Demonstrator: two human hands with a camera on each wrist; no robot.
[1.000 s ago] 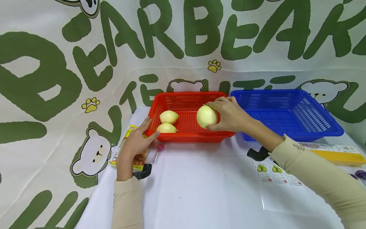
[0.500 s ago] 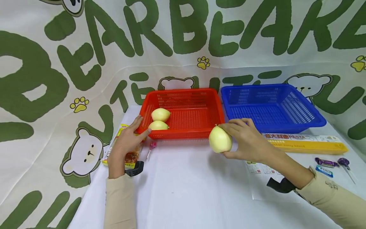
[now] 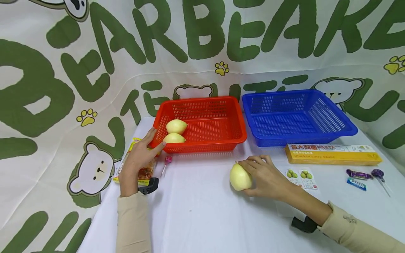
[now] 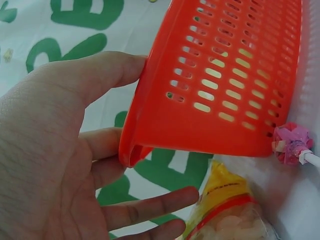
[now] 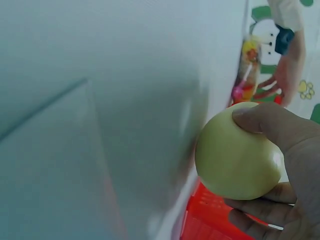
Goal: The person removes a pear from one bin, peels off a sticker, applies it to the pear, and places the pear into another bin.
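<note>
A round pale-yellow fruit (image 3: 240, 177) is gripped by the curled fingers of the right hand (image 3: 266, 177) on the white tablecloth (image 3: 202, 218), in front of the red perforated plastic basket (image 3: 202, 124). The basket's near-left corner is touched by the left hand (image 3: 138, 158), its fingers straight and slightly spread.

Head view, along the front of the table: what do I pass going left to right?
Left hand → pink lollipop → yellow fruit held by right hand → green-fruit cards → purple candies
</note>
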